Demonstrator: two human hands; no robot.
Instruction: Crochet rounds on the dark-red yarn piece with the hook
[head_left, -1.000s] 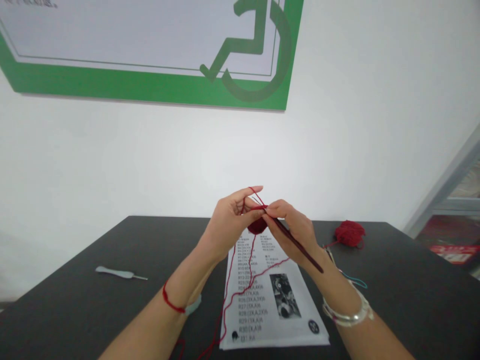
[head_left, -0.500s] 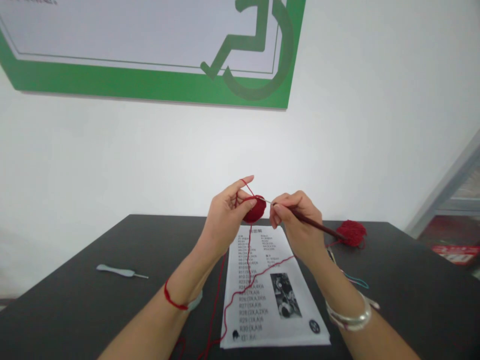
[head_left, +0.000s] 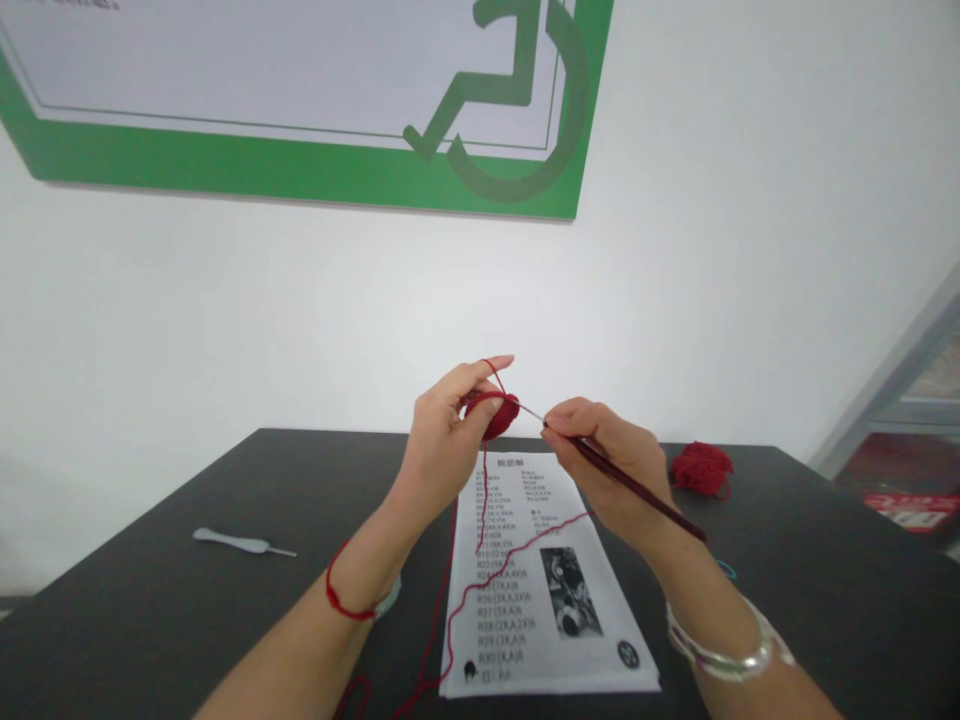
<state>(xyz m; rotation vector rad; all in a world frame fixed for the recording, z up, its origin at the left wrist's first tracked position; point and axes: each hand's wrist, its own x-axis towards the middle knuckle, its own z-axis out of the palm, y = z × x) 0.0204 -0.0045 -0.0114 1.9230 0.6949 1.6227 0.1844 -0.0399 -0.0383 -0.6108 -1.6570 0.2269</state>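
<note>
Between the thumb and fingers of my left hand (head_left: pixel 446 425) is a small red crochet piece (head_left: pixel 501 417), rounded in shape. Red yarn loops over the raised left index finger, and a strand hangs from the piece over the paper. My right hand (head_left: pixel 611 455) grips a crochet hook (head_left: pixel 637 488) with a dark reddish-brown handle and a thin metal shaft. The hook's tip meets the upper edge of the red piece beside my left thumb; the exact stitch is too small to make out.
Printed sheets (head_left: pixel 555 620) with text and a photo lie under my hands, crossed by a red yarn strand. A second hook with a pale grey handle (head_left: pixel 232 541) rests at left. A red yarn ball (head_left: pixel 702 470) sits at right on the dark table (head_left: pixel 322 490).
My right hand has shifted right and slightly down, with the hook handle tilting more steeply. The red piece has moved a little left and turned in my left hand.
</note>
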